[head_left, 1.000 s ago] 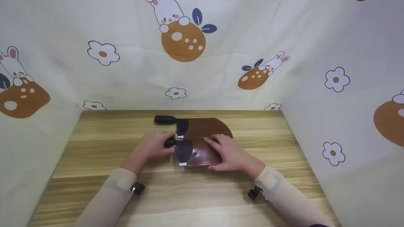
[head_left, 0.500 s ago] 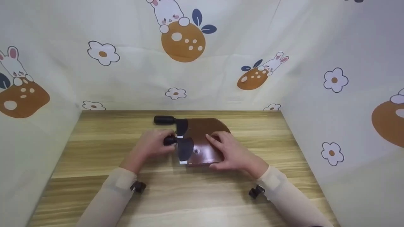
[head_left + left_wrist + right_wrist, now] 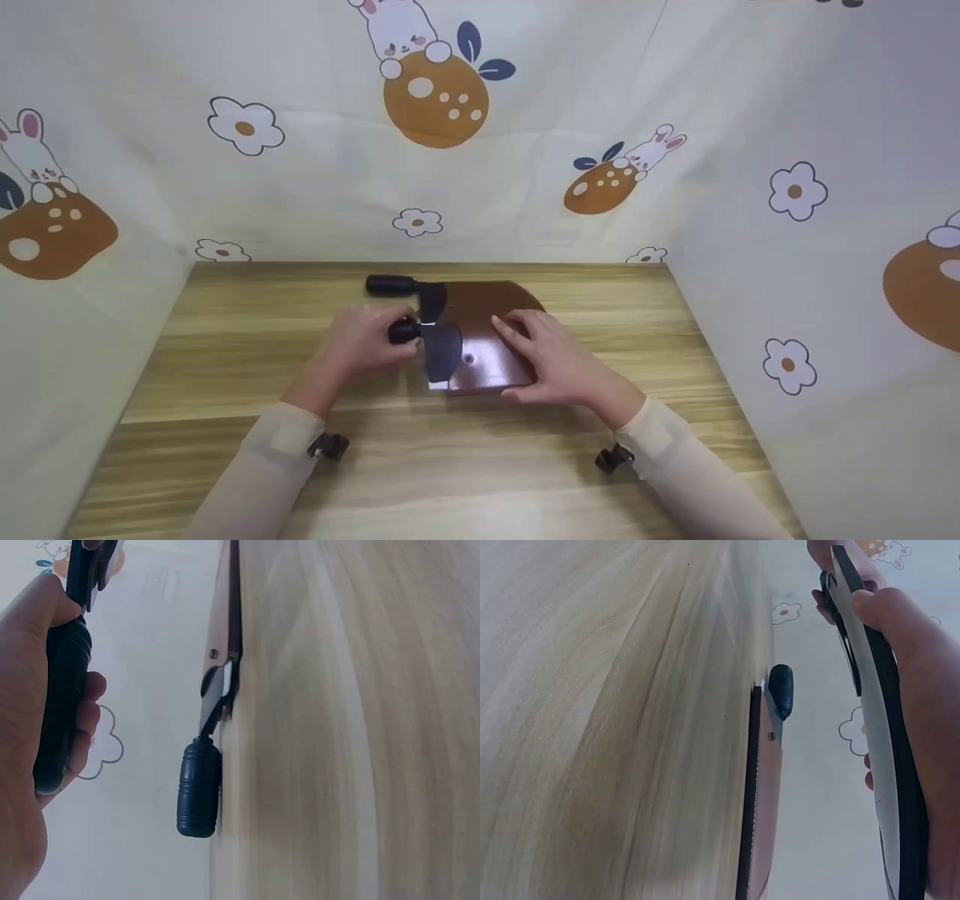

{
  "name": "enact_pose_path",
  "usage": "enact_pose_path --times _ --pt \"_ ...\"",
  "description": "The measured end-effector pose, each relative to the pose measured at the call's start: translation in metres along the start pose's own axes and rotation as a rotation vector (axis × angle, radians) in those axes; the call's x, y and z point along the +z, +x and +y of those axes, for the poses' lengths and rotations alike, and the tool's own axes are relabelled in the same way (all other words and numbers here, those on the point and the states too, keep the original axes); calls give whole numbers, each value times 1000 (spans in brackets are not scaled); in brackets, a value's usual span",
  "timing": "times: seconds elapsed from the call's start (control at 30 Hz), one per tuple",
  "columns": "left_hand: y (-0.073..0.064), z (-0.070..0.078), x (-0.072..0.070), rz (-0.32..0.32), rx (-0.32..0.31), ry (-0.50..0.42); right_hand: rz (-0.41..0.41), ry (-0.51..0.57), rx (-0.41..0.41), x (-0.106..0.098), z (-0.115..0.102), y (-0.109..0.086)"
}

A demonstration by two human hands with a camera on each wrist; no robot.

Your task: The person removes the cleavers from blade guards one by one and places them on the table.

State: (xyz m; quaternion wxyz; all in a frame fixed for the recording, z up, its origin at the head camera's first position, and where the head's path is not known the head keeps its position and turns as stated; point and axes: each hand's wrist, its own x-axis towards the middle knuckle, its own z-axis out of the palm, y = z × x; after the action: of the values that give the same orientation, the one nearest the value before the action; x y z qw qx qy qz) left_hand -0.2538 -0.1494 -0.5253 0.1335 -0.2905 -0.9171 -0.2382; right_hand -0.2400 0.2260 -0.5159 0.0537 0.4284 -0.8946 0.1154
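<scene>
Two broad knives in brown leather sheaths are in view, each with a black handle. My left hand grips the black handle of the nearer knife. My right hand holds the far end of its sheath, thumb at the near edge and fingers over the top. Both wrist views show this knife raised off the table. A dark flap sits at the sheath's mouth, and a strip of blade shows beside it. The other sheathed knife lies flat behind, partly hidden by the held one.
A wood-grain table carries the lying knife, whose handle points left. Pale cloth walls with rabbit and flower prints stand at the back and both sides. A small dark camera is strapped to each wrist.
The held knife has shifted slightly away and to the right in the head view, now overlapping the rear sheath. Both hands have moved with it. The rear knife has stayed put.
</scene>
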Motion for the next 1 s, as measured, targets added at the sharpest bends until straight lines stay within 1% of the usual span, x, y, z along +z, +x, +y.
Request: enact_pose_path --times 0.13,0.43,0.53,0.63,0.77,0.83,1.0 --pt "2 1 -1 29 19 12 20 -6 -4 0 1 -1" --pt "2 4 -1 37 36 51 5 -18 -1 -3 -1 -7" --pt "0 1 -3 49 36 57 28 -17 -7 -5 1 -11" --pt "-3 -4 -7 68 42 63 67 -22 -26 -7 6 -14" --pt "-4 -8 -12 87 72 70 99 -21 -51 -11 11 -14" --pt "-5 -10 -13 85 81 73 94 -19 -52 -12 10 -13" --pt "-9 -11 -12 73 70 66 61 -13 -30 -10 8 -13"
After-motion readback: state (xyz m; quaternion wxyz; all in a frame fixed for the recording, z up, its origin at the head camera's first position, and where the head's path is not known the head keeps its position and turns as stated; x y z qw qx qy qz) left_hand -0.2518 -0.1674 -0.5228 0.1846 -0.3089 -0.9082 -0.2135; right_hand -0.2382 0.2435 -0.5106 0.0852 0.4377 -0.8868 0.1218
